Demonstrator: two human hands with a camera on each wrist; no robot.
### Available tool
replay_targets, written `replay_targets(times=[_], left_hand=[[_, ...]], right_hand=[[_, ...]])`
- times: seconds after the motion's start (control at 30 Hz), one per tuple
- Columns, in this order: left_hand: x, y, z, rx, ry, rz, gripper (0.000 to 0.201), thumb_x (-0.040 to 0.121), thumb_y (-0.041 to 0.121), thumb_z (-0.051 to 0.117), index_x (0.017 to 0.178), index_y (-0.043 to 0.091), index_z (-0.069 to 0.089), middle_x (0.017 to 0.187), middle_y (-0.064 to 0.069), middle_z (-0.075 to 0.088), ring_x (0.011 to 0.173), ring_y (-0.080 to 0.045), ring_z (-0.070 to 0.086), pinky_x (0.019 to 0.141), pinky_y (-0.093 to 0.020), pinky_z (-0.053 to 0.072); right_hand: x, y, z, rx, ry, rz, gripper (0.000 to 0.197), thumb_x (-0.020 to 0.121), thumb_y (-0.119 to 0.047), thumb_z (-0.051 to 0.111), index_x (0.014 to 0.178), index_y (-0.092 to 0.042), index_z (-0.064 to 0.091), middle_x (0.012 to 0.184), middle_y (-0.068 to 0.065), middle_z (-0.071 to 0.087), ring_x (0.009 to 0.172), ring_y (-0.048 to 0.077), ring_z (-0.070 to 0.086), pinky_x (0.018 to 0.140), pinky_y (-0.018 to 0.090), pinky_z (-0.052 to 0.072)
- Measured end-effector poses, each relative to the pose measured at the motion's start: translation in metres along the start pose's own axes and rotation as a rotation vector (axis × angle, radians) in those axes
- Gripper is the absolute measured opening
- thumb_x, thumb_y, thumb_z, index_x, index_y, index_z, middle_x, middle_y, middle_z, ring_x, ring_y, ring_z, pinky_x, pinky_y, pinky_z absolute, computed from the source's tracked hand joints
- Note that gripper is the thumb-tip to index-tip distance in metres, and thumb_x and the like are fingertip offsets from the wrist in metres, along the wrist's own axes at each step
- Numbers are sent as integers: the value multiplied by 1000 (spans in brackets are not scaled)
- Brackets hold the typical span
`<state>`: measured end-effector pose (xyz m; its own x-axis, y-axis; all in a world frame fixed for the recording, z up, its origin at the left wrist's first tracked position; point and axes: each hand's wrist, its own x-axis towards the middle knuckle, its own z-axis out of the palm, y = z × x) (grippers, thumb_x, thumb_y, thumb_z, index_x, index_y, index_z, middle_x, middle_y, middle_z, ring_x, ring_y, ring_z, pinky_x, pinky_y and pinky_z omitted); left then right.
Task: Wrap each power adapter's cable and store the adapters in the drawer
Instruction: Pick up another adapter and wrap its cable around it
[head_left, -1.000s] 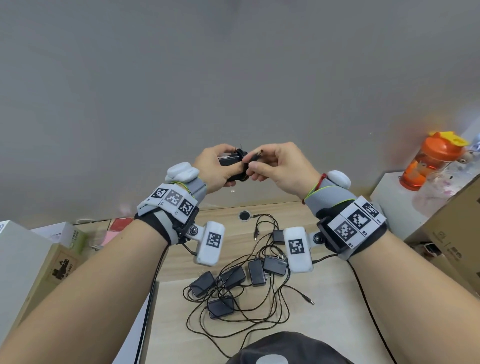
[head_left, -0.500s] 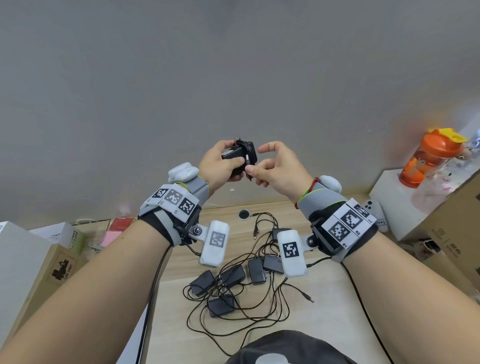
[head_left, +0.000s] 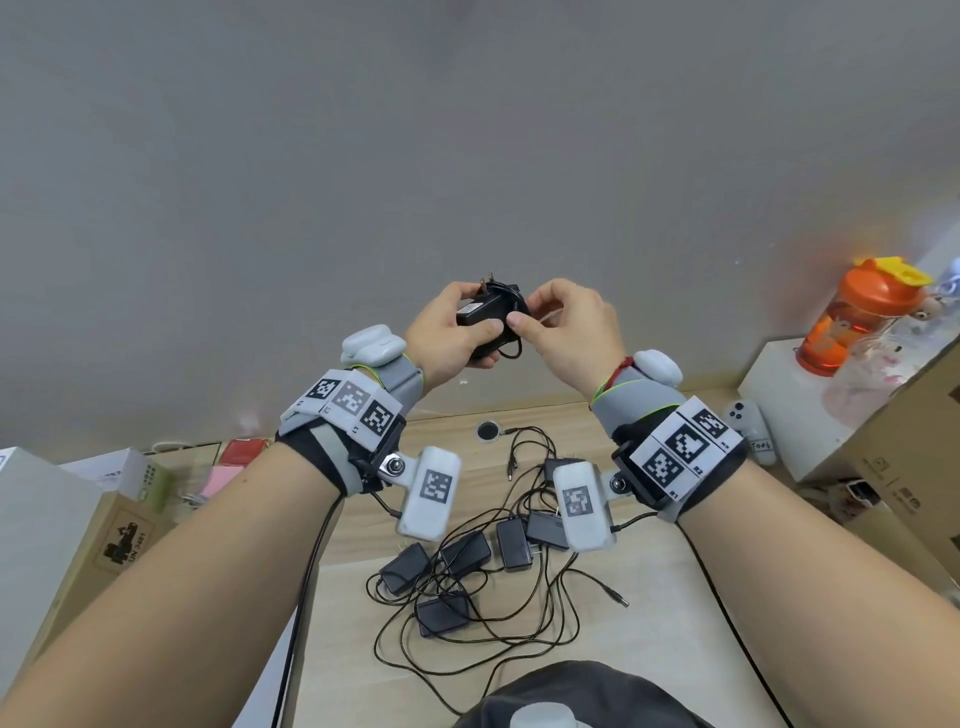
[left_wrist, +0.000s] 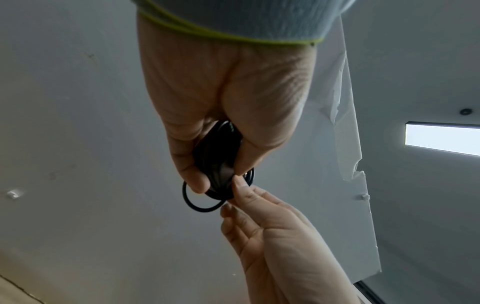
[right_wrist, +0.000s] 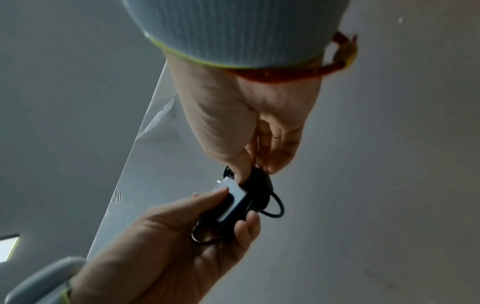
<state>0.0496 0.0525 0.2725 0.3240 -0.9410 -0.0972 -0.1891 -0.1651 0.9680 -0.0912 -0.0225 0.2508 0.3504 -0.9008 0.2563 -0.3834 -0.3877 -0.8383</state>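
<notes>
Both hands are raised in front of the grey wall. My left hand grips a black power adapter, its prongs pointing up and its cable coiled around the body. My right hand pinches the coiled cable at the adapter's right side. In the left wrist view the left hand clasps the adapter, and a cable loop hangs free below. The right wrist view shows the right hand's fingertips on the adapter. Several more adapters lie on the wooden desk among tangled cables. No drawer is in view.
An orange bottle stands on a white box at the right, beside a white game controller and a cardboard box. More boxes sit at the left. The desk has a round cable hole.
The adapter has turned so its prongs point up. My right hand, which held the cable's plug end, now pinches the coil against the adapter. Both hands rose slightly.
</notes>
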Motion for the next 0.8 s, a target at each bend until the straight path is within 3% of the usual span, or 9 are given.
replay_targets(times=[0.13,0.27,0.33,0.43,0.53,0.63,0.73,0.8], left_hand=[[-1,0,2,0,-26,-11,39,98,4,54,135,10,42,103,-11,59,70,-26,63,67,-29,59],[-2,3,3,-24,-24,-84,36,99,6,52,134,9,48,102,-14,62,65,-25,63,58,-26,56],[-1,7,1,-44,23,-135,31,96,7,53,126,8,56,95,-18,65,59,-27,59,53,-28,51],[-1,11,-3,-118,86,-215,27,90,13,50,109,0,62,84,-23,60,48,-27,52,44,-25,39],[-1,11,-6,-157,62,-250,35,89,34,56,102,3,64,86,-27,62,44,-25,48,39,-21,35],[-4,10,-6,-87,4,-197,74,71,72,66,102,5,71,86,-16,74,45,-22,46,38,-19,35],[-7,8,-6,3,-3,-116,81,59,72,70,103,4,72,83,-8,76,46,-19,47,39,-20,35],[-8,4,-6,44,4,-79,74,56,66,75,99,7,73,77,-9,72,44,-18,48,39,-19,36]], right_hand=[[-3,1,3,50,16,-131,28,89,-17,62,109,-16,43,68,-5,55,63,10,53,58,9,39],[1,6,3,16,-52,-178,21,91,-24,62,110,-20,53,67,-8,50,60,3,49,60,12,38],[2,9,2,68,-111,-192,18,91,-26,65,109,-24,61,76,-7,53,64,2,51,65,16,43],[3,12,-2,262,-189,-196,17,92,-20,65,106,-30,67,98,6,58,74,11,59,70,28,55],[2,10,-6,325,-240,-201,21,90,-15,67,103,-32,67,111,8,63,87,15,66,82,29,55],[2,8,-8,404,-252,-171,16,88,-6,70,94,-19,64,101,2,70,88,11,68,82,24,53],[5,10,-6,417,-229,-160,19,89,-4,68,85,-20,58,89,-3,73,81,10,69,82,28,56],[7,12,-7,444,-205,-109,20,91,-4,65,85,-20,55,84,4,73,77,15,70,80,32,59]])
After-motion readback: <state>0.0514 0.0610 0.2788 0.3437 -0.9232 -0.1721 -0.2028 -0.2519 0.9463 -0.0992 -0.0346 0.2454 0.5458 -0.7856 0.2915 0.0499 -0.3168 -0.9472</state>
